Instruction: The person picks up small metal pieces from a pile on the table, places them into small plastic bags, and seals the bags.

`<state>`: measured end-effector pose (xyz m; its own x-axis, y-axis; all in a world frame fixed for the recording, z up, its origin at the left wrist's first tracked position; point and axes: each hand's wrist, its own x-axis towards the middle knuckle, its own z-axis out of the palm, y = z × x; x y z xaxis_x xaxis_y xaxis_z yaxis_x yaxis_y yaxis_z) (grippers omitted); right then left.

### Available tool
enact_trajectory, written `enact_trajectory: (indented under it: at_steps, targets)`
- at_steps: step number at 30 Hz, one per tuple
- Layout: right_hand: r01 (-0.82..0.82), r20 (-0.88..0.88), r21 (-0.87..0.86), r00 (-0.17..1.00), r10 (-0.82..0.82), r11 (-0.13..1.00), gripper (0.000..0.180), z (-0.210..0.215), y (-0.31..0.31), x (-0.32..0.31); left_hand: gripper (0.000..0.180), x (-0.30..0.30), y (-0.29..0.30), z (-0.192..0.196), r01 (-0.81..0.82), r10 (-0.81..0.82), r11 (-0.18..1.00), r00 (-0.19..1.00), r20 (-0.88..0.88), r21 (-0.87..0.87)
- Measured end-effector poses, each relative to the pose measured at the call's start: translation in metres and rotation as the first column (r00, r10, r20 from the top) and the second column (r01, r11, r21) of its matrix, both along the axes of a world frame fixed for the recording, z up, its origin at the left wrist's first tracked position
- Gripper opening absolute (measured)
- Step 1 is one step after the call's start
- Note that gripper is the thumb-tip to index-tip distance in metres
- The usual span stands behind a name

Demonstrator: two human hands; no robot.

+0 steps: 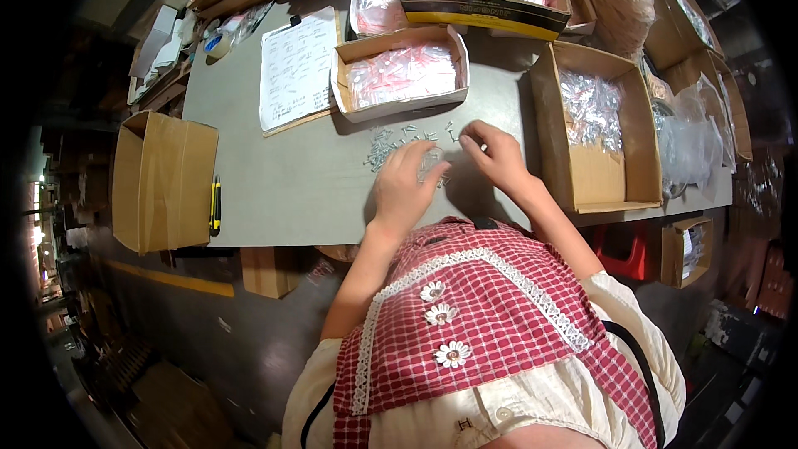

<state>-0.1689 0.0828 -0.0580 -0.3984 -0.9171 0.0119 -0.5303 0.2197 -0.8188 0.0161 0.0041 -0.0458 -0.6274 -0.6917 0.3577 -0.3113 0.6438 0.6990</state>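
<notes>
A loose heap of small silver screws [381, 148] lies on the grey table in front of me. My left hand [404, 186] is over its right side, fingers curved and thumb apart. Something clear and shiny shows in the gap beside the thumb; I cannot make out whether it is plastic or screws on the table. To the right, my right hand [499, 158] is held just above the tabletop with its fingers curled and thumb near the index finger. Anything between those fingertips is too small to make out. A few separate screws [451, 128] lie just left of them.
Beyond the heap stands a white-edged box [402, 106] of clear, red-striped bags, beside a clipboard [298, 71]. At right is an open carton [598, 183] of filled clear bags. A cardboard box [166, 191] and yellow-black cutter [215, 206] are at left.
</notes>
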Motion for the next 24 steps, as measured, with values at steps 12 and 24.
enact_trajectory:
  at_steps: [12, 24]
  targets:
    - [-0.248, -0.613, 0.106, 0.746, 0.26, 0.963, 0.023, -0.046, -0.003, 0.002, 0.03, 0.006, 0.0, -0.013, -0.033, 0.035, 0.984, 0.999, -0.012, 0.176]
    - [-0.192, -0.326, 0.108, 0.92, 0.217, 0.975, 0.016, -0.028, 0.024, -0.01, 0.033, 0.002, 0.005, -0.024, 0.017, -0.032, 0.969, 0.998, 0.056, 0.247]
